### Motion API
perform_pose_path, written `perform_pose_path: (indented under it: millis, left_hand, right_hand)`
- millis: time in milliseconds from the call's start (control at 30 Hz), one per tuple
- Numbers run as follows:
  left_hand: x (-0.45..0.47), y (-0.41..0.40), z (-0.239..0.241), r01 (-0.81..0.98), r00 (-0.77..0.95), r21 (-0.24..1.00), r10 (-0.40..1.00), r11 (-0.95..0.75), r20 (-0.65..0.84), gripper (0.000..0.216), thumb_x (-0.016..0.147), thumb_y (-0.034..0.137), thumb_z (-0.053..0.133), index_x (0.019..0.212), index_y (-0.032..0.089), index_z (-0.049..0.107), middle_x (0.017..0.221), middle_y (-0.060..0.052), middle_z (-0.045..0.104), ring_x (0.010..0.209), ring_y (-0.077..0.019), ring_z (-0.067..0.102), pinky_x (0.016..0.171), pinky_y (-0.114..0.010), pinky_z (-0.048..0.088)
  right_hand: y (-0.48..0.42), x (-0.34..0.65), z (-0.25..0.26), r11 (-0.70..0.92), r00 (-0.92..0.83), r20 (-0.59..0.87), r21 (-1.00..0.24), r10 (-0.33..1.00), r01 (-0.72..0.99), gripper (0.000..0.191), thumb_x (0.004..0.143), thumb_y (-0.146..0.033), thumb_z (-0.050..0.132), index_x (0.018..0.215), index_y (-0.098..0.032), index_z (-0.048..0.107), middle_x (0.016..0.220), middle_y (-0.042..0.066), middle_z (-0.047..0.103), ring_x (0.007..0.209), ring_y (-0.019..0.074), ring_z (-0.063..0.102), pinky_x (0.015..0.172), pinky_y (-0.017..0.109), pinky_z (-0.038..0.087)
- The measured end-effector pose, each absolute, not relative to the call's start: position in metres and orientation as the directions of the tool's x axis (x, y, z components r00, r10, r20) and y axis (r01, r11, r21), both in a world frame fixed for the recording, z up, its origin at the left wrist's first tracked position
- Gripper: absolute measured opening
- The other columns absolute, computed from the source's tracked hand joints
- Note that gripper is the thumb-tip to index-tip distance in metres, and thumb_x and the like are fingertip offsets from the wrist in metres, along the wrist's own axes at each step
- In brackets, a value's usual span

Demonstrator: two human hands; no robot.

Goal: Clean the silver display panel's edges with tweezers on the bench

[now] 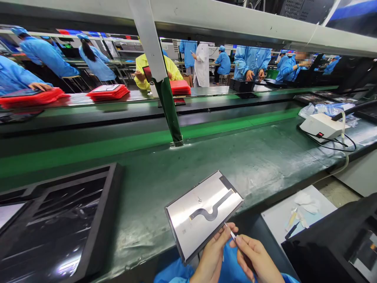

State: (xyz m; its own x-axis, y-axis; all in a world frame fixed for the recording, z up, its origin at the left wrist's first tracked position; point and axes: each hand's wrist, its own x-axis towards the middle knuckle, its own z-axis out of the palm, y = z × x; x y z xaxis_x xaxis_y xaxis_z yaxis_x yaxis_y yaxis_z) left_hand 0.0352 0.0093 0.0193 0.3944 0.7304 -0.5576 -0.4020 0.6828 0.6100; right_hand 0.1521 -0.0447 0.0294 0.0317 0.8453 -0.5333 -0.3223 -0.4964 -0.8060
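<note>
My left hand (212, 253) grips a tablet-sized display panel (188, 232) by its lower right edge, closed on it. The panel is tilted, its silvery back facing up, with a dark curved flex cable (210, 214) running across it. My right hand (255, 255) is closed around slim metal tweezers (233, 236). Their tip lies at the panel's near edge, close to my left fingertips; whether it touches the panel I cannot tell. My right palm hides the rear of the tweezers.
A black foam tray (110, 196) with dark panels sits at left on the green bench (141, 220). A post (171, 114) rises ahead. A white device (324, 125) with cables stands at right, above a white board (321, 196) holding small tools. Co-workers work beyond, near red stacks (108, 92).
</note>
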Motion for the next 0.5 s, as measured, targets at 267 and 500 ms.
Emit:
perform_pose_path:
  millis: [267, 500]
  left_hand:
    - [0.0389, 0.0082, 0.0178, -0.411, 0.380, 0.586, 0.716, 0.698, -0.585, 0.050, 0.051, 0.055, 0.091, 0.073, 0.014, 0.074, 0.080, -0.008, 0.070, 0.090, -0.0256, 0.065, 0.087, -0.034, 0.047]
    - [0.0372, 0.0094, 0.0207, -0.432, 0.378, 0.570, 0.715, 0.698, -0.589, 0.052, 0.047, 0.051, 0.094, 0.080, 0.015, 0.077, 0.086, -0.007, 0.073, 0.088, -0.0226, 0.065, 0.090, -0.033, 0.046]
  right_hand:
    - [-0.0437, 0.1506, 0.0293, -0.417, 0.120, -0.458, -0.870, 0.881, -0.263, 0.061, 0.065, -0.077, 0.070, 0.074, -0.020, 0.050, 0.051, -0.007, 0.055, 0.033, 0.0038, 0.039, 0.030, 0.014, 0.027]
    - [-0.0416, 0.1533, 0.0260, -0.454, 0.092, -0.505, -0.830, 0.858, -0.324, 0.059, 0.069, -0.076, 0.068, 0.068, -0.019, 0.051, 0.043, -0.009, 0.047, 0.030, 0.0020, 0.029, 0.031, 0.015, 0.024]
